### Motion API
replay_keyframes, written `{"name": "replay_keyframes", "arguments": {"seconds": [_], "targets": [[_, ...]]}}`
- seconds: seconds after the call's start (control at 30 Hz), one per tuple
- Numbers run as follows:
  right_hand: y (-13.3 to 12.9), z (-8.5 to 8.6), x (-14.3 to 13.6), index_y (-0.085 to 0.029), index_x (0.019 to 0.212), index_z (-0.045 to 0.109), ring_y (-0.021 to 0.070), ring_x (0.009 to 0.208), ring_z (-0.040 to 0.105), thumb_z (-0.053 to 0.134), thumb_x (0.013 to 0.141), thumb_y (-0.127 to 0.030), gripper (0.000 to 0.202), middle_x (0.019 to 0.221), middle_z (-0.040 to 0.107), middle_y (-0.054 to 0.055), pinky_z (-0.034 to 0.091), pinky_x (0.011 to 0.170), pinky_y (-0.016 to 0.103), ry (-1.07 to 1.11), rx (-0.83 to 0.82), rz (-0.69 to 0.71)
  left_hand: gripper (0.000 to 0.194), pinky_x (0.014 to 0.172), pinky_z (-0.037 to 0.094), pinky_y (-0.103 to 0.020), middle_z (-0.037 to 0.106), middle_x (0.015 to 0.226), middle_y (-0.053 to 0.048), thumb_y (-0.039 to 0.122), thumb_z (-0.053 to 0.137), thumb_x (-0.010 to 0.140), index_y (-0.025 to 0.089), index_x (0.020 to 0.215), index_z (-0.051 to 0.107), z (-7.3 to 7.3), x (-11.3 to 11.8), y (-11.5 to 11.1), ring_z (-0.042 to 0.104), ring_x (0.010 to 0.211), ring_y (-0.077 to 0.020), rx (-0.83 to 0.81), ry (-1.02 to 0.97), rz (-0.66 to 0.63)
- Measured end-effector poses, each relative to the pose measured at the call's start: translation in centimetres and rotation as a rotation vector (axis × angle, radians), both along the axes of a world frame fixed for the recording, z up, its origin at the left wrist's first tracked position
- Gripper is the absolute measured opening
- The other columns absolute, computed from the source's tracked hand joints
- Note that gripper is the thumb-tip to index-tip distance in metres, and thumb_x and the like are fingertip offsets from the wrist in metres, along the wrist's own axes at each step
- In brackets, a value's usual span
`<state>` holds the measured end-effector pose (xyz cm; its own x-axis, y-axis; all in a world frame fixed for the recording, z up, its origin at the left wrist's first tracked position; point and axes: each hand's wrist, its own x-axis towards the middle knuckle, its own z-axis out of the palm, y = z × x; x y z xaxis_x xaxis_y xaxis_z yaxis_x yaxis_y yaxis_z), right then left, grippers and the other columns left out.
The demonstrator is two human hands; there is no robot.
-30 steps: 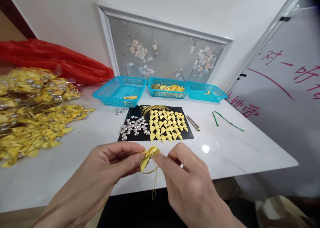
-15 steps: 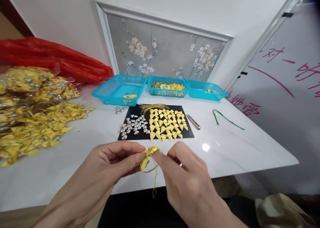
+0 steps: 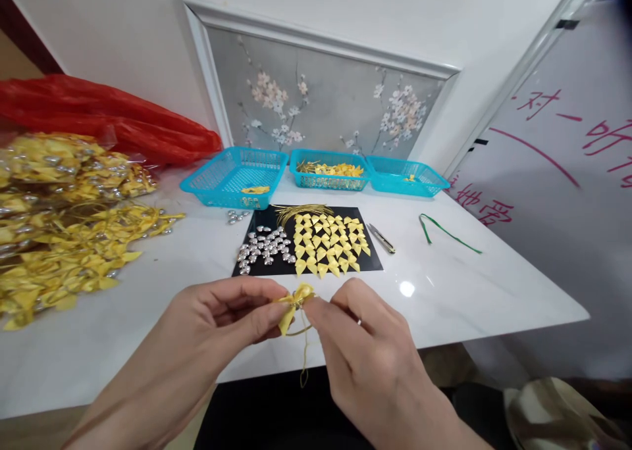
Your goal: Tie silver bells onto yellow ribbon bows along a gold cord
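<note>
Between my two hands, above the table's front edge, is a yellow ribbon bow [image 3: 297,299] with a thin gold cord [image 3: 305,361] hanging from it in a loop. My left hand [image 3: 232,322] pinches the bow's left side between thumb and fingers. My right hand [image 3: 368,345] is closed at its right side, fingertips on the bow and cord; the exact grip is partly hidden. Beyond the hands, a black mat [image 3: 370,264] carries rows of yellow bows [image 3: 330,246], silver heart-like beads [image 3: 266,246] and a bundle of gold cords [image 3: 301,213].
Thread snips [image 3: 382,238] and a green tie [image 3: 450,236] lie right of the mat. Three blue baskets [image 3: 197,183] stand along the wall. Finished-looking yellow bow strings [image 3: 74,259] heap at left beside a red bag [image 3: 108,114]. A whiteboard [image 3: 548,259] stands at right.
The bow has turned slightly between my fingers, and the cord loop under it looks smaller. Both hands keep nearly the same place and grip.
</note>
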<state>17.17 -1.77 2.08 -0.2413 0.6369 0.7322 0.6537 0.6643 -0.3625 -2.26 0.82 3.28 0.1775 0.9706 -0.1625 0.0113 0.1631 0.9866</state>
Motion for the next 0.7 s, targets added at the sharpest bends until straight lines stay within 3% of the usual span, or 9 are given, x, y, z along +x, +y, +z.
{"name": "replay_keyframes", "arguments": {"seconds": [0.17,0.7], "targets": [[-0.3,0.0,0.5,-0.01,0.099,0.075,0.0149,0.062,0.049,0.052,0.091,0.001,0.027,0.073,0.049,0.003,0.046,0.055,0.027,0.013,-0.001,0.001,0.019,0.07,0.062,-0.017,0.084,0.085,-0.001,0.038,0.091,0.069,0.028,0.083,0.084,0.1,0.3,0.2,0.075,0.078,-0.0161,-0.038,-0.024,0.03],[-0.2,0.3,0.2,-0.011,0.088,0.074,0.0147,0.06,0.044,0.05,0.089,0.004,0.028,0.071,0.046,0.002,0.039,0.053,0.027,-0.038,-0.014,-0.014,0.019,0.065,0.06,-0.013,0.082,0.078,0.0,0.037,0.095,0.062,0.026,0.074,0.084,0.3,1.1,0.1,0.071,0.07,-0.0125,-0.118,-0.121,0.075]]}}
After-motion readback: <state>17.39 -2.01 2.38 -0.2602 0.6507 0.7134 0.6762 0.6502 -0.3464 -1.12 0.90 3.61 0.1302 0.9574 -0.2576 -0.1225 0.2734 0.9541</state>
